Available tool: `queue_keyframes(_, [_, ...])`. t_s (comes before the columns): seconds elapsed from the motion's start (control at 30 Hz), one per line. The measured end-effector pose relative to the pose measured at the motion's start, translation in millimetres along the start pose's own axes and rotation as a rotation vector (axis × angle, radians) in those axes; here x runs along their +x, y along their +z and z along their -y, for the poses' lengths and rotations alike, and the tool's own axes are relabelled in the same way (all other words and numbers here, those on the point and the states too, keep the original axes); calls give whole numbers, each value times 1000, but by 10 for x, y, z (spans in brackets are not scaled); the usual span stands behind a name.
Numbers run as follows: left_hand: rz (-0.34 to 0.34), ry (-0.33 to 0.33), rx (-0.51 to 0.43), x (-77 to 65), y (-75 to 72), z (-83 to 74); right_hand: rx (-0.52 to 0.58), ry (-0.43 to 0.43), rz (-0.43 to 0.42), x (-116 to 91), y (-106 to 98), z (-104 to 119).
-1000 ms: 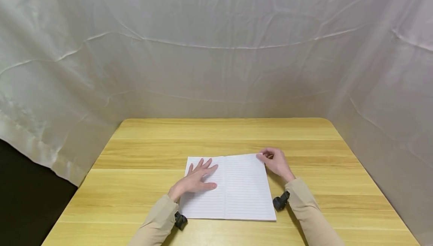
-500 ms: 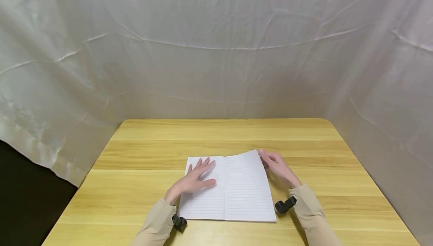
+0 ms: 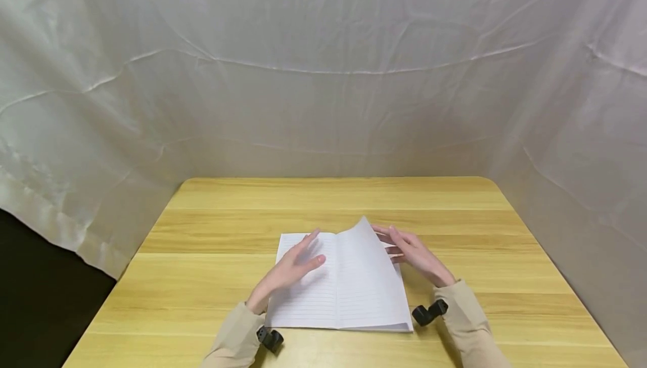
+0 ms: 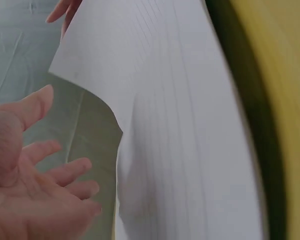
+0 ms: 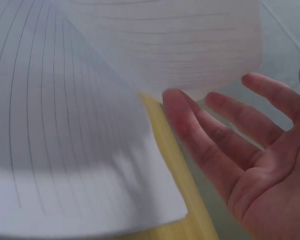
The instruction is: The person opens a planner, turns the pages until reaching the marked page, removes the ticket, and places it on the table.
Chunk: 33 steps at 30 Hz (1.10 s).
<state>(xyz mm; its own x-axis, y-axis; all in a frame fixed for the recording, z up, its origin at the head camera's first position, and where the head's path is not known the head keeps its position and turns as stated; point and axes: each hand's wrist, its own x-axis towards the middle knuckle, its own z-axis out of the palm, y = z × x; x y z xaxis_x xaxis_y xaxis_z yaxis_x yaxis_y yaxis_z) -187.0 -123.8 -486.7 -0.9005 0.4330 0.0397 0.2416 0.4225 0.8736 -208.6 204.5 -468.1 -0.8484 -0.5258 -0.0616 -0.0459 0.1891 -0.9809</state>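
An open lined notebook (image 3: 308, 310) lies on the wooden table, its spine pointing away from me. One right-hand page (image 3: 361, 269) is raised and bent leftward at its far corner, showing the lined sheet underneath in the right wrist view. Behind that page, the relaxed fingers of my right hand (image 3: 417, 257) touch its back, with the thumb free of the paper. My left hand (image 3: 283, 275) hovers over the left page, fingers extended and thumb apart. In the left wrist view this hand (image 4: 40, 185) holds nothing.
The wooden table (image 3: 212, 233) extends around the notebook on all sides. Pale fabric curtains (image 3: 323, 109) hang behind the table and along both sides. A black wrist camera (image 3: 429, 312) sits on the right sleeve, another wrist camera (image 3: 270, 339) on the left.
My right hand has gone from pinching the far right corner to pushing the page up and leftward with extended fingers. My left hand has lifted from the left page.
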Motion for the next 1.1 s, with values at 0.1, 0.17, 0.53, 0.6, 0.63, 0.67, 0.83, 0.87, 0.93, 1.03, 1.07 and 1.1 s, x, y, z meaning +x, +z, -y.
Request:
queue_keyframes(0.1, [-13, 25, -86, -2, 18, -44, 1, -33, -1, 3, 54, 48])
queue_keyframes(0.17, [-10, 44, -160, -5, 39, -76, 7, -55, -9, 14, 94, 73])
queue_keyframes(0.53, [-12, 38, -351, -24, 182, -289, 53, -102, -1, 111, 329, 157])
queue_keyframes(0.6, [-10, 15, -387, -24, 193, -332, 60, -111, 4, 129, 365, 173])
queue_keyframes(0.63, [-7, 3, -409, -25, 195, -352, 62, -115, 6, 137, 384, 182])
queue_keyframes(0.67, [-7, -7, -428, -25, 198, -371, 63, -120, 7, 146, 401, 190])
queue_keyframes(0.83, [-10, -41, -528, -12, 200, -429, 78, -149, 20, 195, 476, 222])
queue_keyframes(0.87, [-14, -44, -535, -9, 199, -435, 84, -153, 20, 205, 489, 226])
queue_keyframes(0.93, [-23, -54, -546, -7, 191, -448, 99, -166, 26, 223, 513, 232])
queue_keyframes(1.03, [-40, -63, -554, -8, 172, -471, 113, -190, 47, 246, 546, 237])
queue_keyframes(1.07, [-44, -63, -557, -10, 165, -478, 115, -198, 56, 252, 555, 239])
queue_keyframes(1.1, [-47, -63, -562, -11, 156, -488, 112, -208, 66, 259, 563, 237])
